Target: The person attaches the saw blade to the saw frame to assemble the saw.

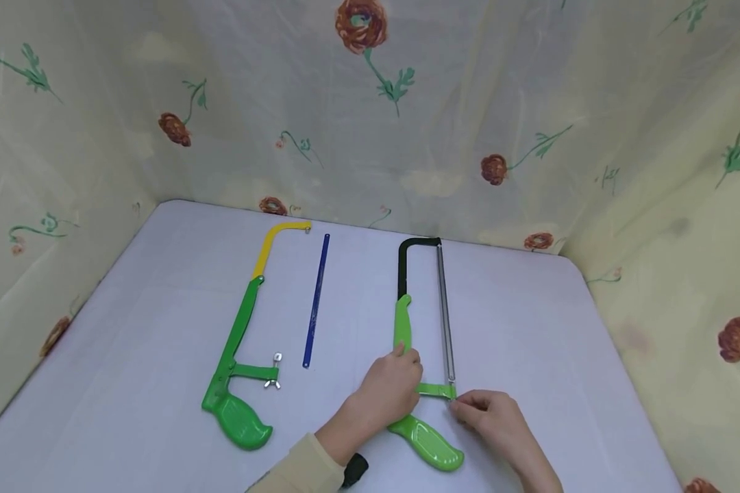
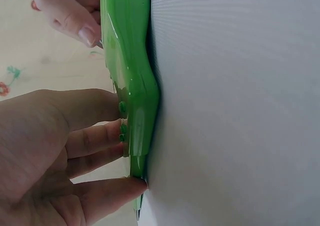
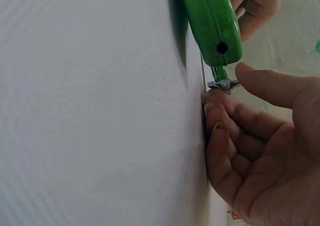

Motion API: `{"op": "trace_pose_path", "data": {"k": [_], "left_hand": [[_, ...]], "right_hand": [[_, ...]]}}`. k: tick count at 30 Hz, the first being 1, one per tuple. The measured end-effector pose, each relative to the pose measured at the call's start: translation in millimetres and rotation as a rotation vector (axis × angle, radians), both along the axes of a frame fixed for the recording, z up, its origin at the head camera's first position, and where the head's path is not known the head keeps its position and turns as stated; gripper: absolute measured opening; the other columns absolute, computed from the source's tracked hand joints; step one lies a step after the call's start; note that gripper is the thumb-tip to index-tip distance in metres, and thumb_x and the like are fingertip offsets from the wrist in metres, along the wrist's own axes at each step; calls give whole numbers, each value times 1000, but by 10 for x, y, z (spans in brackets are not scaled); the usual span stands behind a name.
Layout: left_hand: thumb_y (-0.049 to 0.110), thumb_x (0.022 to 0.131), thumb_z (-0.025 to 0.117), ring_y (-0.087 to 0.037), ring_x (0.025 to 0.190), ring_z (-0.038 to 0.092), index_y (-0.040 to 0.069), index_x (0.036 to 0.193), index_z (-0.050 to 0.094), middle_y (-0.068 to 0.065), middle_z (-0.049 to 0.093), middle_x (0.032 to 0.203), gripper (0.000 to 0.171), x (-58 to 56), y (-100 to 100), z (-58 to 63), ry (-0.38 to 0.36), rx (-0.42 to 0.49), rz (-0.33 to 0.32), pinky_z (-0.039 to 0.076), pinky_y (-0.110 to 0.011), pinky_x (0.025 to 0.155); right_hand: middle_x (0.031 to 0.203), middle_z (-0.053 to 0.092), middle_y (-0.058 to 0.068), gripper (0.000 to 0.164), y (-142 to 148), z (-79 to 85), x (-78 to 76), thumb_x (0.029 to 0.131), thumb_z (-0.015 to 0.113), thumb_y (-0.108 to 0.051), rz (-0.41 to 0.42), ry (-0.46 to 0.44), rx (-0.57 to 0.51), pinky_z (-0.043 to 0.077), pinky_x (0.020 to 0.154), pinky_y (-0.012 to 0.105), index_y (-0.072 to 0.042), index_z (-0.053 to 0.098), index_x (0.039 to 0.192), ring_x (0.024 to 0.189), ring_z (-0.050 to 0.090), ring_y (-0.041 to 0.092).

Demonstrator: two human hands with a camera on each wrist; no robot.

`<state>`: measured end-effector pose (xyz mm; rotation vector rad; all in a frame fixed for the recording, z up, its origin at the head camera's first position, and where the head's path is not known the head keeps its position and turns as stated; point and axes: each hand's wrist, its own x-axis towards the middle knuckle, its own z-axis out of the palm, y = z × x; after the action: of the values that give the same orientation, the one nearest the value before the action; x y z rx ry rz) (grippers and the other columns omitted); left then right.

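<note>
A hacksaw with a light green handle (image 1: pixel 434 445) and a black front bow (image 1: pixel 403 270) lies on the white table. A grey blade (image 1: pixel 446 308) runs along its open side, from the bow's tip to the green cross arm (image 1: pixel 434 389). My left hand (image 1: pixel 390 387) holds the green frame just above the handle, thumb and fingers on either side in the left wrist view. At the arm's outer end, my right hand (image 1: pixel 493 414) pinches a silver wing nut (image 3: pixel 226 84) between thumb and index finger, its other fingers curled close to the tabletop.
Left of my hands lies a second hacksaw frame (image 1: pixel 237 335), green and yellow, with a wing nut (image 1: pixel 273 384) on its arm. Between the two saws is a loose blue blade (image 1: pixel 316 301). Flowered cloth walls (image 1: pixel 444 150) border the table (image 1: pixel 530 329).
</note>
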<state>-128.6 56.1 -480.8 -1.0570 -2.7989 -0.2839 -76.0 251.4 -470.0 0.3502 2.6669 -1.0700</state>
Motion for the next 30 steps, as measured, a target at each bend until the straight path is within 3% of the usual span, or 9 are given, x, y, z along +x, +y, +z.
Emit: {"op": "trace_pose_path", "data": {"k": [19,30], "left_hand": [[23,84,76,-23,122,64,8,105,75,-5,70,116,26,0,9,24,-37,-16,19,49,-33,108],[21,84,76,-28,123,64,7,104,76,-6,70,115,25,11,4,36,-50,2,19,53,-33,103]], "right_hand": [[74,68,1,19,15,-4,-15,91,68,-20,-14,-8,-63,49,58,21,-3,76,94,70,58,12],[74,69,2,11,-13,4,-3,90,67,-13,-42,0,-55,52,59,21,-3,70,91,70,61,13]]}}
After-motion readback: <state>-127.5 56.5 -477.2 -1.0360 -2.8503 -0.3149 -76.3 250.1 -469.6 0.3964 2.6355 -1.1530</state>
